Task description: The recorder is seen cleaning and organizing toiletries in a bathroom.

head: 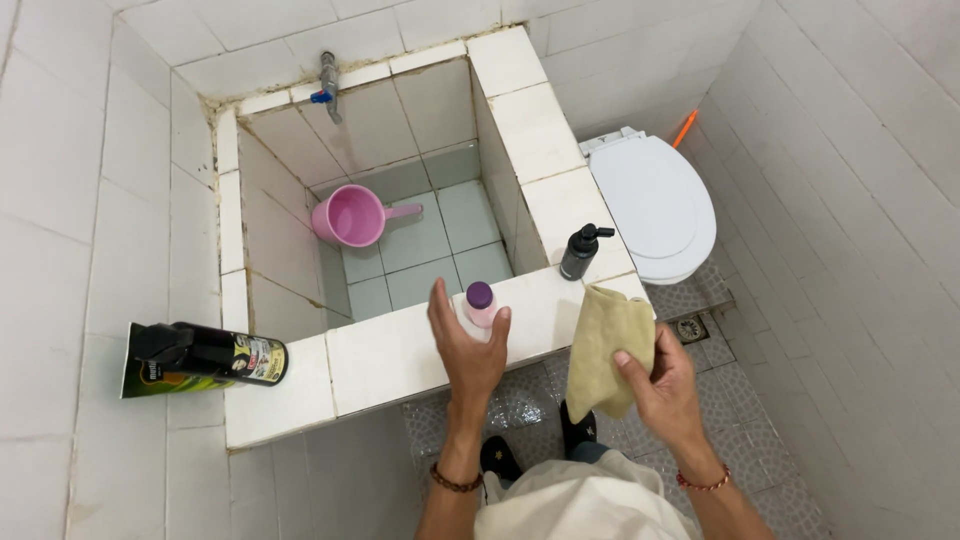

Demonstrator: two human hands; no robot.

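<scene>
My left hand (465,345) is wrapped around a small pale pink bottle with a purple cap (480,304) that stands on the white tiled ledge (385,360) of a water tub. My right hand (660,385) holds a beige cloth (605,350) that hangs just right of the ledge's corner. A dark pump bottle (580,252) stands on the ledge a little beyond the cloth.
The tiled tub (440,230) holds shallow water and a pink scoop (352,215), with a tap (328,85) above it. A black spray bottle (205,355) lies at the ledge's left end. A white toilet with its lid down (655,205) stands to the right, and a floor drain (692,328) lies below it.
</scene>
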